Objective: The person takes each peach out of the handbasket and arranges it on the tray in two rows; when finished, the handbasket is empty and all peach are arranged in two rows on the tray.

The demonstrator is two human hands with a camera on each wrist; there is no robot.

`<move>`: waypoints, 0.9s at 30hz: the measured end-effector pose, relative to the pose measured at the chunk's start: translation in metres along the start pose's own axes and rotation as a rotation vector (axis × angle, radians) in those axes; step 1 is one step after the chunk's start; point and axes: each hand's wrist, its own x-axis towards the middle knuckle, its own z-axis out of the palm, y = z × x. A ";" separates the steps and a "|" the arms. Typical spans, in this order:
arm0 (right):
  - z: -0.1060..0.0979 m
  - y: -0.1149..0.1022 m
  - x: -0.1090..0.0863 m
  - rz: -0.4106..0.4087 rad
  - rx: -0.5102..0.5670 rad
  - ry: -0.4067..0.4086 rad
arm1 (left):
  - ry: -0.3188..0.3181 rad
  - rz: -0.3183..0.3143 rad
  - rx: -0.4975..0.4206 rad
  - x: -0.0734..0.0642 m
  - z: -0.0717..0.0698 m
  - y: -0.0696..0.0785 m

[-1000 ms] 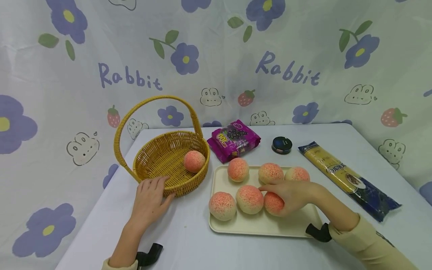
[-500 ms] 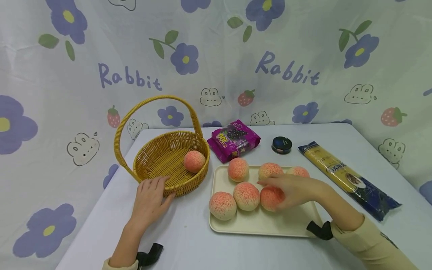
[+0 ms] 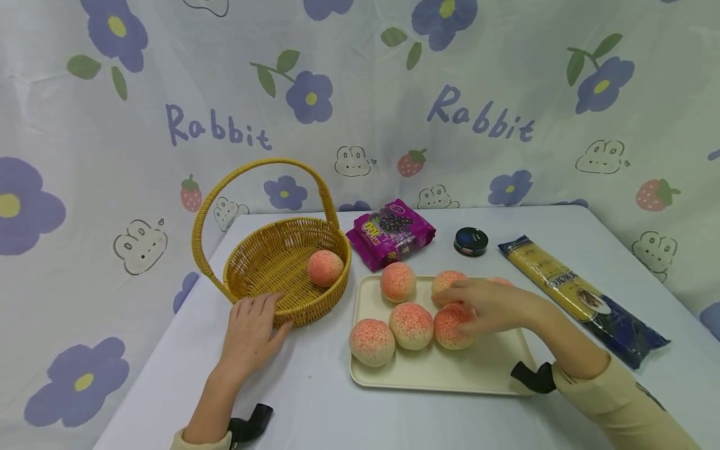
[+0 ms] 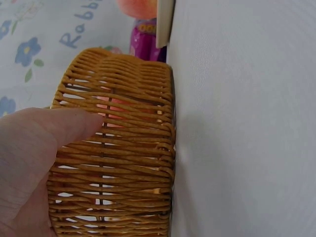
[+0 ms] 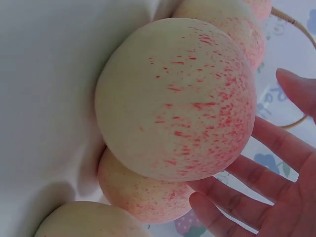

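Observation:
My left hand (image 3: pixel 250 334) grips the near rim of a yellow wicker basket (image 3: pixel 317 312) with a tall handle. In the left wrist view its thumb (image 4: pixel 74 123) lies against the outer weave, and the fingers go over the rim. One pink-and-cream peach (image 3: pixel 325 269) sits inside the basket. A cream tray (image 3: pixel 439 380) bears several more peaches. Over its right half, my right hand (image 3: pixel 489 306) is at the front-row right peach (image 3: pixel 452 328). The right wrist view has its spread fingers behind that peach (image 5: pixel 177 103), the thumb standing apart. The hand mostly hides the back-right peach.
A purple grape-picture packet (image 3: pixel 390 232) lies behind the tray, beside the basket. Further right is a round black container (image 3: pixel 470 241). A long yellow-and-blue packet (image 3: pixel 582 300) slants along the table's right side. A printed cloth hangs behind.
The front-row right peach and the one beside it have shifted slightly left and back on the tray. My right hand has lifted a little and loosened from the peach. The left hand stays put.

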 end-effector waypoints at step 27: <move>-0.062 -0.064 0.066 -0.095 -0.199 -0.061 | -0.013 -0.008 -0.029 -0.001 0.000 -0.002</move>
